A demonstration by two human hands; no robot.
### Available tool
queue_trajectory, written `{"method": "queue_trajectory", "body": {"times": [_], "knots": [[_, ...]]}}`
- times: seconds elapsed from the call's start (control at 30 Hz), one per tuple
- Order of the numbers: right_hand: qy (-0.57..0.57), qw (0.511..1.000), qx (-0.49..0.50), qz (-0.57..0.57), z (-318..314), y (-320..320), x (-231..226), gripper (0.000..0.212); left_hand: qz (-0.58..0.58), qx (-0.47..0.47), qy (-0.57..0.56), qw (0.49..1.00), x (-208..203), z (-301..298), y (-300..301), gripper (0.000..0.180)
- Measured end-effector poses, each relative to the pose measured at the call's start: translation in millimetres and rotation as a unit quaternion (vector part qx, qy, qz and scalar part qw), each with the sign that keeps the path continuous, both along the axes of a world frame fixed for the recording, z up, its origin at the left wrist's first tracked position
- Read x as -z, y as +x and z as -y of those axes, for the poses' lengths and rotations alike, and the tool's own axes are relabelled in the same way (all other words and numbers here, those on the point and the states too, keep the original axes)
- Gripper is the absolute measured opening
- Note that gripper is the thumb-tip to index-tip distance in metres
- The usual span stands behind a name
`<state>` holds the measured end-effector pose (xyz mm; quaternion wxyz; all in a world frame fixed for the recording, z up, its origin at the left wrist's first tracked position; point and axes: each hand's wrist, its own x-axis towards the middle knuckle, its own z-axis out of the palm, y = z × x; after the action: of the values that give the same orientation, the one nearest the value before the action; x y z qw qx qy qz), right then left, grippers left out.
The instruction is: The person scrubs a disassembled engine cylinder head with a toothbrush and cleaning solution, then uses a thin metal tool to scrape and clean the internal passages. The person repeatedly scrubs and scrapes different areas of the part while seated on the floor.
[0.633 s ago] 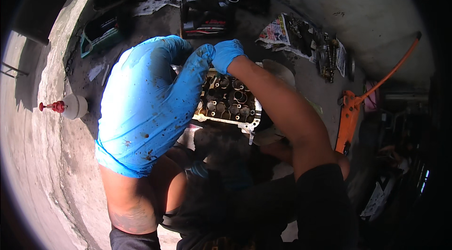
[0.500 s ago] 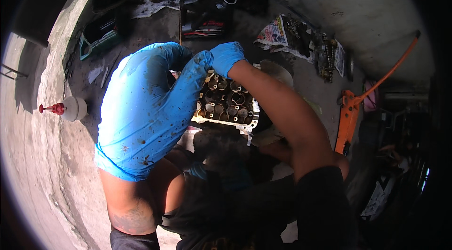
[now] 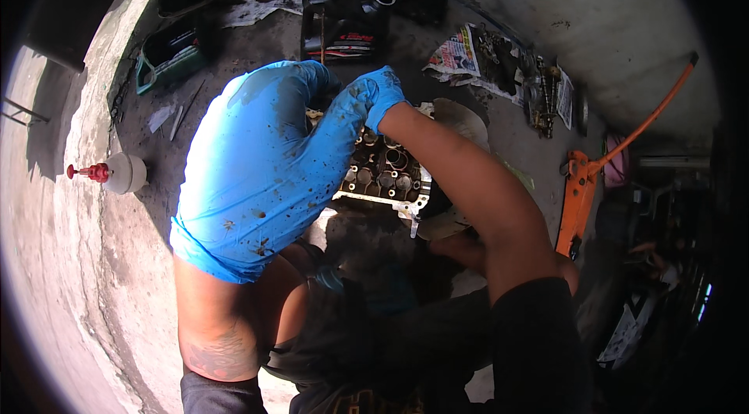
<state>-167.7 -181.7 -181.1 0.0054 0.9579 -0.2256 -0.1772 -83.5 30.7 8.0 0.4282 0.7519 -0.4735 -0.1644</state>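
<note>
A dirty metal engine cylinder head (image 3: 394, 172) with round bores lies on the floor in front of me. Above its far side, my left hand (image 3: 273, 141), in an oil-spotted blue glove, curls its fingers inward. A thin brown rod (image 3: 322, 35) sticks up past those fingers, apparently held in them; its lower end is hidden. My right hand (image 3: 382, 94), also gloved in blue, is closed against the left hand's thumb side over the far edge of the cylinder head. Whatever its fingers grip is hidden.
Beyond my hands stands a black oil jug (image 3: 347, 28). Newspaper (image 3: 456, 55) with metal parts lies far right, near an orange jack (image 3: 576, 195) with a long handle. To the left are a green-edged open container (image 3: 164, 59) and a white bottle with a red top (image 3: 125, 174).
My left hand and the thin rod have shifted right, covering more of the cylinder head. The right hand has barely moved and stays against the left.
</note>
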Motion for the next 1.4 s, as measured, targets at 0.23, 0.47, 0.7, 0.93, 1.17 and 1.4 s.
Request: {"method": "queue_trajectory", "body": {"times": [0.23, 0.47, 0.7, 0.93, 1.17, 1.4], "knots": [[0.014, 1.0, -0.003, -0.021, 3.7, -24.8, -18.4, 0.019, 0.007, 0.002, -0.043, 0.999, -0.6, -0.4, 6.3, 0.03], [-0.006, 0.981, 0.116, 0.156, 17.5, -123.7, -80.2, 0.016, 0.028, 0.037, 0.008, 0.999, -4.3, -4.9, 5.8, 0.031], [-0.058, 0.954, 0.219, -0.197, 51.3, -264.1, -84.0, 0.018, 0.041, 0.027, -0.061, 0.997, -3.2, 4.5, -7.7, 0.034], [0.057, 0.957, 0.192, -0.208, -9.6, -310.3, 98.6, 0.022, 0.043, 0.094, 0.002, 0.995, -2.9, 19.3, -19.9, 0.04], [0.173, 0.943, 0.238, -0.156, -40.9, -305.9, 124.9, 0.026, 0.069, 0.063, 0.023, 0.995, -5.6, 16.1, -32.7, 0.043], [0.148, 0.951, 0.238, -0.129, 32.2, -294.6, -53.3, 0.022, 0.086, 0.072, 0.066, 0.992, -5.4, 17.5, -24.9, 0.044]]}}
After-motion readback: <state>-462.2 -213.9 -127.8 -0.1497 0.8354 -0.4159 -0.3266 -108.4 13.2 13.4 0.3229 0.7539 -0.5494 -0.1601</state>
